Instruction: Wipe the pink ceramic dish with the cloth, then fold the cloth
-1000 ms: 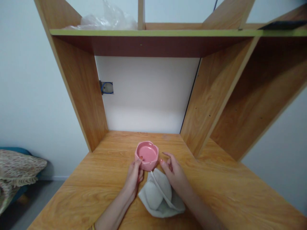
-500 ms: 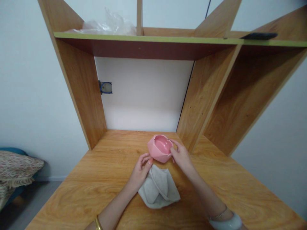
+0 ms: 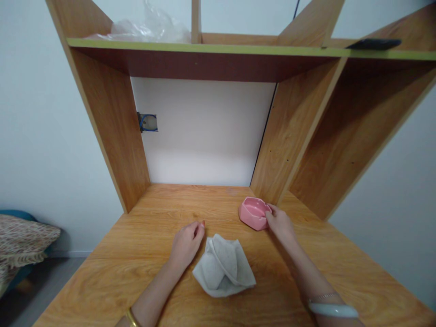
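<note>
A pink faceted ashtray (image 3: 252,220) with notches in its rim stands at the back right of the wooden desktop. My right hand (image 3: 279,223) pinches its right rim between thumb and fingers. On the other side, my left hand (image 3: 187,243) rests on the desktop with its fingers curled closed and nothing visible in them. Between my forearms lies a crumpled grey cloth (image 3: 225,268), just right of my left hand and untouched. Whether anything is under its folds cannot be seen.
Wooden side panels (image 3: 105,131) and a shelf (image 3: 204,63) frame the desk (image 3: 129,254). Clear plastic wrapping (image 3: 153,29) and a flat dark object (image 3: 374,44) lie on the shelf. An uncovered socket box (image 3: 148,122) is in the back wall. A patterned fringed cloth (image 3: 23,238) hangs at left.
The ashtray has moved right in my right hand and gone from tilted to upright on the desktop. My left hand has let go and drawn back left, its fingers now curled.
</note>
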The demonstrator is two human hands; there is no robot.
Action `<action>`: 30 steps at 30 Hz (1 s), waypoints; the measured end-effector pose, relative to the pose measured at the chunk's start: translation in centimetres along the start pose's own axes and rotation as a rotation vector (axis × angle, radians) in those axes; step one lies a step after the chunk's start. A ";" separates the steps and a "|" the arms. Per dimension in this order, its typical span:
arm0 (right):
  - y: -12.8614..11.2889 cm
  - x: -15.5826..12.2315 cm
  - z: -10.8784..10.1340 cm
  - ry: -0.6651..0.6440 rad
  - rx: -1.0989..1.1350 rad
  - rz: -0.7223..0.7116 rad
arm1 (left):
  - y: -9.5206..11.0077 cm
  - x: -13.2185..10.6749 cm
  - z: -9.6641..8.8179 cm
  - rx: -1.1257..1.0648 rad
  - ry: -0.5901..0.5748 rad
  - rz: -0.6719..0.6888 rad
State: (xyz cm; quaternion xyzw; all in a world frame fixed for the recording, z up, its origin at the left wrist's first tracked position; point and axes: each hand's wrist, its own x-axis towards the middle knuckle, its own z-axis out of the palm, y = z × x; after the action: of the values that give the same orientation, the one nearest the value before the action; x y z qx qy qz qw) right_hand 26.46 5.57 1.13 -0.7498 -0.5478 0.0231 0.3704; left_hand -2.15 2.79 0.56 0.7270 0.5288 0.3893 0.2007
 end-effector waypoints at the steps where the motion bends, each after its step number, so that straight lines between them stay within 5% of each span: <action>1: 0.0 0.0 0.1 -0.007 -0.013 0.006 | 0.0 0.0 0.0 0.024 -0.006 -0.008; 10: 0.4 0.1 0.4 -0.040 -0.095 0.038 | 0.5 -0.1 0.2 0.234 -0.260 -0.065; 21: -0.8 -0.3 -0.3 -0.087 -0.185 0.072 | 0.5 -0.1 0.1 0.235 -0.319 -0.075; 26: -3.2 -1.4 -2.0 -0.079 -0.244 0.079 | 0.5 -0.3 0.1 0.220 -0.329 -0.062; 30: -7.2 -4.0 -3.6 -0.194 -0.208 -0.142 | 0.7 -0.5 0.0 0.174 -0.296 -0.089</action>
State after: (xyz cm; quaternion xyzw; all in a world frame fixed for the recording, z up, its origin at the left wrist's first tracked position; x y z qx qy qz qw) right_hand 20.68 1.19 6.41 -0.7376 -0.6322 0.0123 0.2370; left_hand -1.75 2.02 0.88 0.7670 0.5567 0.2213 0.2296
